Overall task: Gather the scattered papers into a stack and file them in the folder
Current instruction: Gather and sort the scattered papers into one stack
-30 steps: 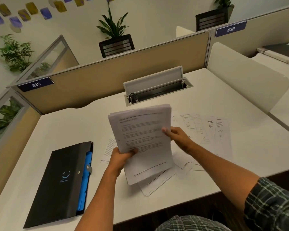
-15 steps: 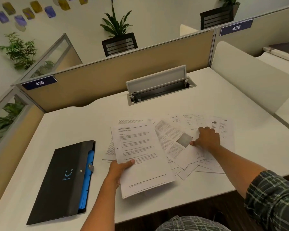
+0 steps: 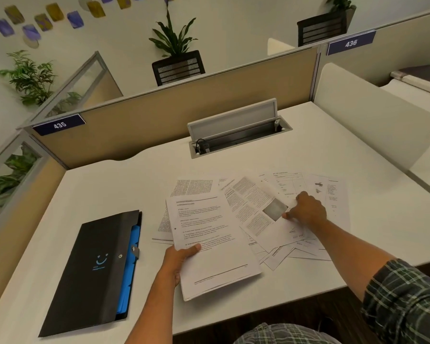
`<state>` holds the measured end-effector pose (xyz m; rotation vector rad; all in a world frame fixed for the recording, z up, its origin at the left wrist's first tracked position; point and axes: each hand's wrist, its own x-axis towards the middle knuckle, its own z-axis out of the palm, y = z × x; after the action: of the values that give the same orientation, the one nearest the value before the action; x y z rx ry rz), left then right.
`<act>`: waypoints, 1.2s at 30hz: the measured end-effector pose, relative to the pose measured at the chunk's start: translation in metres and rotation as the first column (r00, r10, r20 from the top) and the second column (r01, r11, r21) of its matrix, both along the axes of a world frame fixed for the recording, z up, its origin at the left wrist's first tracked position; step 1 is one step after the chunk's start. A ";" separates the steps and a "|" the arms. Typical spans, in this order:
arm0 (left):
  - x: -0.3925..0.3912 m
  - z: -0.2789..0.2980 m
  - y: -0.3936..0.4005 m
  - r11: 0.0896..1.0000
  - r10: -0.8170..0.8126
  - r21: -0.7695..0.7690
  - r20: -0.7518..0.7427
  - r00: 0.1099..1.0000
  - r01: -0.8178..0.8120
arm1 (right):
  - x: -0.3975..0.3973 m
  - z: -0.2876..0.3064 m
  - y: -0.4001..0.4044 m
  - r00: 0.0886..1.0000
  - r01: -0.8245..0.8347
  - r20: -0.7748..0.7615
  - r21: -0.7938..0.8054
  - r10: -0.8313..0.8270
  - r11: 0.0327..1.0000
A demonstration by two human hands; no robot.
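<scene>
White counter [image 3: 308,150] seen from above, with beige partition [image 3: 184,112] behind. Left hand [image 3: 178,260] gripping a stack [image 3: 209,244] of printed sheets at its left edge, thumb on top, fingers underneath; stack tilted, its lower right corner reaching toward the counter's near edge. Right hand [image 3: 307,212] resting with curled fingers on the loose papers [image 3: 256,209], thumb and fingers pinching one sheet beside its grey photo. Loose papers fanned and overlapping on the counter, right of and partly beneath the stack, spreading out past the right hand. Black folder [image 3: 92,271] lying closed and flat at the counter's left, well apart from the papers, blue dividers showing along its right edge, smile mark on the cover. Open cable tray [image 3: 238,135] recessed near the counter's rear. Blue labels 435 [image 3: 59,124] and 436 [image 3: 351,42] on the partition tops. Potted plant [image 3: 175,53] beyond the partition. Plaid sleeve [image 3: 405,301] at lower right.
</scene>
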<state>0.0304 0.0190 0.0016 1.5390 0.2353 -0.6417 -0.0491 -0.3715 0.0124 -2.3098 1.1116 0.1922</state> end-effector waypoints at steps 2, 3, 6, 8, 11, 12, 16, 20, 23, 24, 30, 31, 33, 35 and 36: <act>-0.001 0.000 0.000 1.000 0.006 -0.008 -0.007 1.000 -0.006 | 0.000 0.002 0.000 1.000 0.011 0.002 0.043 -0.011 0.999; -0.002 0.000 0.000 1.000 0.008 -0.011 -0.009 1.000 -0.008 | 0.000 0.003 0.000 1.000 0.015 0.003 0.054 -0.015 0.998; -0.002 -0.001 0.000 1.000 0.018 -0.009 -0.009 1.000 -0.018 | 0.000 0.005 0.000 0.999 0.016 -0.031 0.041 -0.014 0.999; -0.003 -0.001 0.000 1.000 0.022 -0.011 -0.010 1.000 -0.023 | 0.001 0.007 -0.001 0.998 0.019 -0.062 0.032 -0.017 0.999; -0.003 -0.002 0.000 1.000 0.017 -0.020 -0.012 1.000 -0.017 | 0.001 0.008 -0.001 0.996 0.036 -0.077 0.021 -0.034 0.999; -0.003 -0.002 0.000 1.000 0.018 -0.023 -0.014 1.000 -0.018 | 0.001 0.009 0.000 0.996 0.043 -0.074 0.023 -0.041 0.999; -0.003 -0.004 -0.001 1.000 0.020 -0.018 -0.020 1.000 -0.020 | 0.001 0.007 0.003 0.997 0.068 -0.044 0.056 -0.065 0.996; -0.003 -0.002 -0.002 0.999 0.030 -0.037 -0.019 0.999 -0.031 | -0.001 0.001 0.005 0.991 0.123 0.053 0.049 -0.125 0.991; -0.003 0.000 -0.003 0.998 0.031 -0.047 -0.011 0.999 -0.032 | -0.004 -0.009 0.006 0.945 0.150 0.273 0.127 -0.181 0.980; -0.003 0.001 -0.003 0.998 0.032 -0.050 -0.011 0.999 -0.032 | -0.004 -0.010 0.007 0.901 0.162 0.371 0.190 -0.223 0.968; 0.002 0.000 -0.003 0.997 0.044 -0.065 -0.013 0.999 -0.045 | 0.009 0.034 0.007 0.610 0.073 0.706 0.403 -0.361 0.912; 0.002 0.000 -0.004 0.997 0.044 -0.065 -0.012 0.999 -0.045 | 0.012 0.047 0.010 0.575 0.024 0.730 0.436 -0.369 0.900; 0.004 0.000 -0.004 0.997 0.042 -0.066 -0.011 0.999 -0.043 | 0.016 0.078 0.015 0.550 -0.069 0.776 0.411 -0.309 0.909; 0.005 0.001 -0.005 0.997 0.043 -0.067 -0.005 0.999 -0.043 | 0.019 0.108 0.022 0.544 -0.223 0.816 0.364 -0.194 0.904; 0.006 0.001 -0.006 0.997 0.044 -0.064 0.002 0.999 -0.043 | 0.020 0.121 0.025 0.543 -0.324 0.829 0.353 -0.133 0.878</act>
<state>0.0365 0.0132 0.0025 1.4693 0.2428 -0.6068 -0.0289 -0.3466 0.1337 -1.6395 0.3447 -0.5315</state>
